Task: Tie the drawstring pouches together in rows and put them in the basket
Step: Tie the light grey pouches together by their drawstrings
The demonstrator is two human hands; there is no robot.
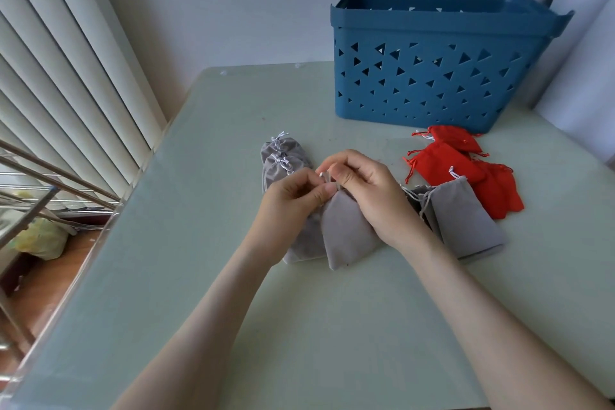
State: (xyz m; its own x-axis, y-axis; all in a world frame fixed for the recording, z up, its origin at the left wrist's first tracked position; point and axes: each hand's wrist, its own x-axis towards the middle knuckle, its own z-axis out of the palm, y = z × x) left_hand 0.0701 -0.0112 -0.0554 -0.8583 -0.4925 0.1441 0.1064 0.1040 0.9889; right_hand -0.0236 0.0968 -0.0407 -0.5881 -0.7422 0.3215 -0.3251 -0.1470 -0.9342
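Drawstring pouches (pixel 346 233) in grey, on the table (pixel 199 276), are pinched at their cords (pixel 322 174) by the left hand (pixel 293 200) and right hand (pixel 362 190), fingers curled, in front and left of the basket (pixel 432 76). Cords should be kept taut and the knot seated snugly against both necks.

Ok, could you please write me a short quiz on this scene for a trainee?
1. True or false: the red pouches lie on the table, outside the basket.
2. The left hand and right hand pinch: A) a red pouch B) the string of a grey pouch C) the basket rim.
3. How many pouch colours are in view?
Key: 1 true; 2 B; 3 two.
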